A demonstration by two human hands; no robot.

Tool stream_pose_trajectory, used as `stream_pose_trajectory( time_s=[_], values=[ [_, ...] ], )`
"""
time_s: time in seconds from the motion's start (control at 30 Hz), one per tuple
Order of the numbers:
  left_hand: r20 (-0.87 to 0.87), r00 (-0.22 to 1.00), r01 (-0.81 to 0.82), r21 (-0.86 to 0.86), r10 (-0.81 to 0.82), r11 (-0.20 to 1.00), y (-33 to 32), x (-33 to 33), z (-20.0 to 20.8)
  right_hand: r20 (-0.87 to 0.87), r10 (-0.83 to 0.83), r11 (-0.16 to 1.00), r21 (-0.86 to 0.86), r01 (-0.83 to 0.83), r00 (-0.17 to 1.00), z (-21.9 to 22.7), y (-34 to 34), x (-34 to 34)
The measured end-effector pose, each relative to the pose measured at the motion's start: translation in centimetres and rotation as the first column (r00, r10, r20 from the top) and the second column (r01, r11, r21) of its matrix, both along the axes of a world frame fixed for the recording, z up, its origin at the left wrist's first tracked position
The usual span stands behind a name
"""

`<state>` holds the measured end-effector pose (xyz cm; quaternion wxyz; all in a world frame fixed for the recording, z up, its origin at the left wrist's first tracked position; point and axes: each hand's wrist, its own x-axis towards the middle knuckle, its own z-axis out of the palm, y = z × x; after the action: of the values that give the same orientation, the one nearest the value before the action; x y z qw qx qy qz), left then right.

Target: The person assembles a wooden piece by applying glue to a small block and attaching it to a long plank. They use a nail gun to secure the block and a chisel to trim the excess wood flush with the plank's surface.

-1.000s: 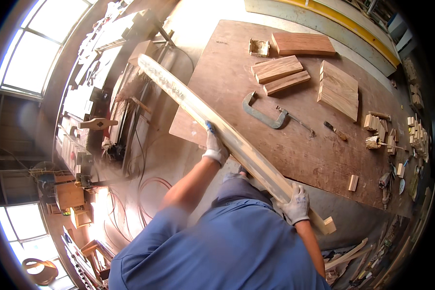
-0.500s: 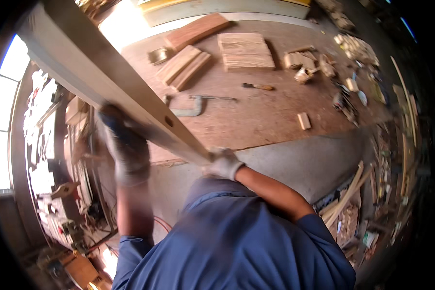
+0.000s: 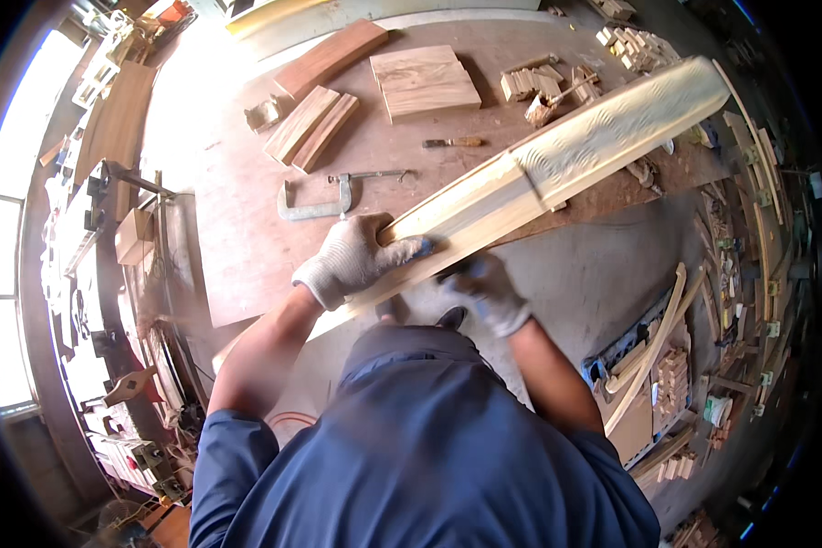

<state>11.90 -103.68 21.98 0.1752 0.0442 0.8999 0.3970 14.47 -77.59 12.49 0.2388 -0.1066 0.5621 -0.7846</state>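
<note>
The gloved left hand (image 3: 352,260) is closed on a long pale timber (image 3: 484,208), with the thumb laid along its broad face and the fingers bent over its far edge. The gloved right hand (image 3: 491,294) is blurred near the timber's near edge; whether anything is grasped by it cannot be told. The left forearm (image 3: 263,352) is angled up and inward from the lower left, the right forearm (image 3: 553,374) from the lower right. The timber is held slantwise, its rippled end pointed to the upper right. Part of the front edge of a brown worktable (image 3: 247,228) is hidden by it. Beyond the left hand, a C-clamp (image 3: 315,212) is laid on the table; farther back, a square wooden slab (image 3: 425,82) and a reddish board (image 3: 331,57) are set out.
</note>
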Motion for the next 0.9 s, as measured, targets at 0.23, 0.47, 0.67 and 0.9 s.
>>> stream_pose_trajectory(
  time_s=[0.23, 0.47, 0.67, 0.9],
  values=[
    [0.088, 0.982, 0.186, -0.246, -0.170, 0.951, -3.4, 0.4, -8.5, 0.569, -0.365, 0.781, -0.243, 0.575, 0.737, -7.7, 11.6, -1.4],
    [0.282, 0.936, 0.314, -0.395, -0.211, 0.863, -5.7, -1.9, -13.7, 0.706, -0.531, 0.737, 0.111, 0.667, 0.469, -14.7, 9.3, -0.6],
    [0.447, 0.875, 0.342, -0.300, -0.185, 0.891, -7.2, -3.4, -17.8, 0.728, -0.528, 0.750, 0.158, 0.643, 0.437, -17.6, 8.7, 0.7],
    [0.182, 0.975, 0.187, -0.357, -0.128, 0.915, -7.3, -1.6, -19.8, 0.753, -0.493, 0.775, 0.152, 0.613, 0.437, -19.5, 8.2, -1.7]
  ],
)
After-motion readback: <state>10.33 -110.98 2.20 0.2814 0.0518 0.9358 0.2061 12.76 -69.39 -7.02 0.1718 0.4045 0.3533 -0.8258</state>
